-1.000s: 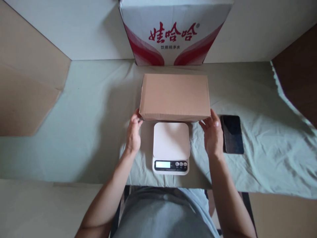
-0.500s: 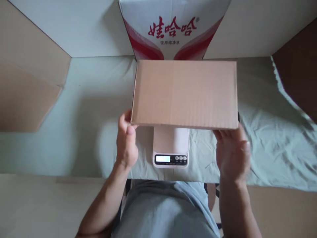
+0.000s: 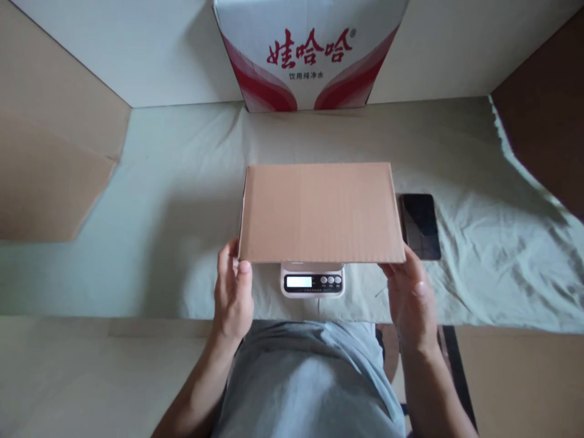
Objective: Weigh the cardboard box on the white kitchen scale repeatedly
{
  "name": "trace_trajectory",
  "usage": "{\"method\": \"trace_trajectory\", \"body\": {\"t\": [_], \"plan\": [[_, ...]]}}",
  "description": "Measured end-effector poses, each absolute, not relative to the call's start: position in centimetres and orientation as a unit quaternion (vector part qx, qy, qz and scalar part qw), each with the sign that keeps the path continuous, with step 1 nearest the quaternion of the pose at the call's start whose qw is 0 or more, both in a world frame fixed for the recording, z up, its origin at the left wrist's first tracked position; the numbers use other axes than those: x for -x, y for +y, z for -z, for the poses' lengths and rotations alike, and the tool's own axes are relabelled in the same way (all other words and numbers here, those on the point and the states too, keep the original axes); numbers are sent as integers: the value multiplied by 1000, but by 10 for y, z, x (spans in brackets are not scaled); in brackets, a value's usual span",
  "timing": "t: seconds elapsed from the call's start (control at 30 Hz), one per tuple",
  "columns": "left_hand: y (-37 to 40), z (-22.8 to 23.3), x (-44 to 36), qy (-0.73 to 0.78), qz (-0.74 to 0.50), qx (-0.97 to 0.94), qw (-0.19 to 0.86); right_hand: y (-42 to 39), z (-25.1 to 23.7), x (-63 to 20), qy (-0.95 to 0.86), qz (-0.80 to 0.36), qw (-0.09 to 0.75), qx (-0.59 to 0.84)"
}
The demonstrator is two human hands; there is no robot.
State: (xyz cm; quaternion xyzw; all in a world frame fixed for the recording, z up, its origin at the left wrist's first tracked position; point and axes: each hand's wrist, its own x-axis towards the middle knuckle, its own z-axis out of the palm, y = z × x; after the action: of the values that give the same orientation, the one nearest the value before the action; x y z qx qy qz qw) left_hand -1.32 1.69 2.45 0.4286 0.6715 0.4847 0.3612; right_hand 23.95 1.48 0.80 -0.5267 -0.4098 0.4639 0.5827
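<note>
Two hands, left hand and right hand, each grasping one cardboard box over one scale.

A makeshift packing station: cloth-covered table, digital scale, cardboard screens, bottled-water carton.

I read red "娃哈哈" w/ ® on the white carton, small "饮用纯净水" below it. Kitchen scale display and button labels too small to read.

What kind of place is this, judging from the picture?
Probably a makeshift home packing or weighing station: a cloth-covered table, a small digital scale under a plain cardboard box, and cardboard panels as walls.
</note>
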Motion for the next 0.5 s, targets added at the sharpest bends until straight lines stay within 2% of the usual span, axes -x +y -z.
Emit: {"method": "trace_trajectory", "body": {"t": [0.33, 0.5], "plan": [[22, 10, 21, 624, -575, -367, 381, 20, 10, -241, -360, -472, 598, 538], [25, 35, 33, 635, -537, -345, 435, 21, 28, -244, -309, -533, 570, 545]]}}
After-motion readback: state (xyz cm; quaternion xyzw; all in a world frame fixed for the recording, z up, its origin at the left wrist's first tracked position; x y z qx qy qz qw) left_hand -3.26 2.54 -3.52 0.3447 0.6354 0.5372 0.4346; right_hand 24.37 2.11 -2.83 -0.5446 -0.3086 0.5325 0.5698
